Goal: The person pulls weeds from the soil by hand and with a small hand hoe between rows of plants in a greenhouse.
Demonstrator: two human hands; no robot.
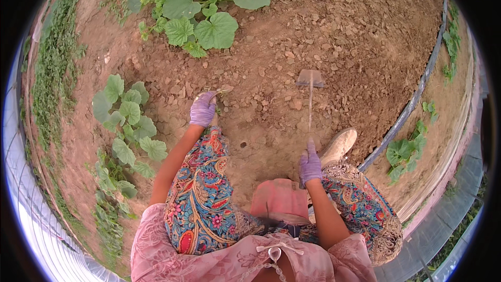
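Observation:
My left hand [203, 109], in a purple knit glove, is closed around a small pale plant stem [224, 90] above my left foot. My right hand [310, 164], gloved alike, grips the handle of a small hand hoe [311, 103]. The hoe's thin shaft reaches forward, and its flat metal blade, slightly blurred, is over loose, crumbly soil [274, 82]. A leafy cucurbit plant [217, 29] grows ahead of me, with another [131, 113] to the left of my left arm.
A dark drip hose [415, 98] curves along the right, with small plants [405, 152] beyond it. My right shoe [340, 143] stands beside the hoe handle. A pink rounded object [280, 201] lies between my legs. Low weeds [54, 70] line the left side beside plastic sheeting.

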